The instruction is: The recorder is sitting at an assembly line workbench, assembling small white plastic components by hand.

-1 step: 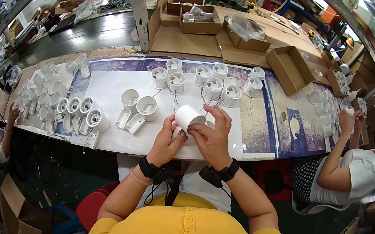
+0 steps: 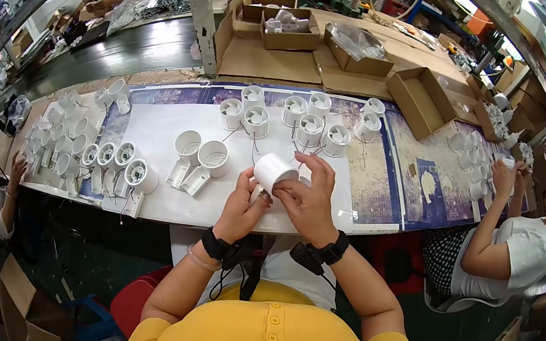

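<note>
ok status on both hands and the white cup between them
Left hand holding white cup, tilted. Right hand at its right end. Fan-fitted cups stand beyond, not between the hands.

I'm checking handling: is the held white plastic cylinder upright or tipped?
Tipped: the white plastic cylinder slants, its curved side uppermost.

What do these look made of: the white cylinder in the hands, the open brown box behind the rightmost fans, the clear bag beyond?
White cylindrical housing: probably moulded plastic, smooth and glossy; its curved side shows a soft sheen.
Open brown box: likely cardboard, matte, with thin straight walls.
Clear bag: seemingly thin plastic film, going by its shiny, see-through wrinkles.
</note>
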Available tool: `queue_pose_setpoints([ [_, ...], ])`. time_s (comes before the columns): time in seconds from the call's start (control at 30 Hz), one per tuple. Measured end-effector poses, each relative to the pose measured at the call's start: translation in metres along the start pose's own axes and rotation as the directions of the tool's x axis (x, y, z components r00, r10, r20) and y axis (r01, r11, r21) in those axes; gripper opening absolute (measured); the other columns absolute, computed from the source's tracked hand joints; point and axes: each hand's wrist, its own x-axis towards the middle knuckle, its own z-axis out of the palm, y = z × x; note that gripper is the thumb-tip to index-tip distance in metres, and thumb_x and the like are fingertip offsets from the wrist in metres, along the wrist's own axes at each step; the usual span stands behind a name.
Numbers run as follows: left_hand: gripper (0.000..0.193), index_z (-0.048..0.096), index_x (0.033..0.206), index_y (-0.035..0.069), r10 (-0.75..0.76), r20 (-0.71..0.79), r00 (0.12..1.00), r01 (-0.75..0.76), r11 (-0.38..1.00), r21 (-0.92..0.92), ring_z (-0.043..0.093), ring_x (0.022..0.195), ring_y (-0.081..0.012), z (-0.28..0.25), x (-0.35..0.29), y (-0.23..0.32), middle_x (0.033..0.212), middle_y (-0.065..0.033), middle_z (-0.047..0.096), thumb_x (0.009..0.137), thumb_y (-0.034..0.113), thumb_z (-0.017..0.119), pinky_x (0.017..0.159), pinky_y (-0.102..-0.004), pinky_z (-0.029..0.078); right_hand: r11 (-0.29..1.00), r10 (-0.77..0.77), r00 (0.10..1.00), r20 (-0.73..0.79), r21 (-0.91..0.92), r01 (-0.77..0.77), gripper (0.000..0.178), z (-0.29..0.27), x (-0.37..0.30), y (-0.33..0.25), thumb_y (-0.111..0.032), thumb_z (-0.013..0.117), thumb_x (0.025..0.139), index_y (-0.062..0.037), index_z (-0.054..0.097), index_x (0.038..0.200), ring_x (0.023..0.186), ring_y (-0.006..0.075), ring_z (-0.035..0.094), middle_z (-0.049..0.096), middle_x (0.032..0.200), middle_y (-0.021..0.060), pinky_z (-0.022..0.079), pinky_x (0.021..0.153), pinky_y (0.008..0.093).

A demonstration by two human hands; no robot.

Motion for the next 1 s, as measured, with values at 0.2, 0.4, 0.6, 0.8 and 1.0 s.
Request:
queue_pose_setpoints([
  [0.2,0.049,0.026,0.136,0.002,-0.004,0.047,0.999,0.007,0.997,-0.073,0.057,0.087,-0.0119,-0.004,-0.003,0.006,0.112,-0.0092,0.056,0.092,-0.001,0.048,0.077,-0.026,0.05,0.996,0.049,0.982,0.184,0.067,-0.062,0.014,-0.005,0.008,0.003,-0.011,0.077,0.069,-0.0118,0.072,0.082,0.128,0.0356,0.033,0.049,0.132,0.0122,0.03,0.106,0.0439],
  [0.4,0.052,0.024,0.138,0.003,-0.034,0.107,0.994,0.049,0.989,-0.14,0.055,0.089,-0.0113,-0.008,-0.01,0.009,0.113,-0.0083,0.054,0.092,-0.002,0.048,0.078,-0.0259,0.049,0.996,0.0,0.964,0.265,0.086,-0.023,0.011,-0.007,0.004,0.002,-0.012,0.074,0.071,-0.012,0.072,0.082,0.128,0.0359,0.035,0.05,0.131,0.0101,0.028,0.105,0.0456],
  [0.6,0.055,0.022,0.14,0.004,-0.019,0.135,0.991,0.029,0.997,-0.077,0.055,0.088,-0.0112,-0.01,-0.008,0.006,0.113,-0.0079,0.054,0.092,-0.002,0.047,0.077,-0.0266,0.048,0.997,-0.007,0.957,0.291,0.073,-0.015,0.011,-0.01,0.006,0.0,-0.012,0.074,0.072,-0.0112,0.072,0.082,0.127,0.0354,0.036,0.051,0.131,0.009,0.028,0.104,0.0455],
  [0.8,0.058,0.02,0.142,0.005,0.02,0.142,0.99,-0.01,0.997,-0.07,0.055,0.087,-0.0117,-0.013,-0.007,0.004,0.117,-0.0084,0.054,0.092,0.001,0.049,0.076,-0.0269,0.048,0.995,-0.096,0.956,0.277,0.04,0.089,0.012,-0.013,0.01,-0.007,-0.006,0.072,0.07,-0.0078,0.069,0.081,0.128,0.035,0.036,0.051,0.131,0.009,0.028,0.105,0.0456],
  [1.0,0.061,0.018,0.144,0.005,0.024,0.168,0.985,-0.017,0.999,-0.046,0.056,0.087,-0.0136,-0.012,-0.004,0.006,0.124,-0.0118,0.053,0.092,0.001,0.049,0.076,-0.0279,0.048,0.976,-0.204,0.945,0.256,-0.028,0.218,0.013,-0.019,0.013,-0.01,-0.002,0.071,0.069,-0.0068,0.066,0.08,0.128,0.0355,0.036,0.051,0.13,0.0095,0.028,0.106,0.0458],
])
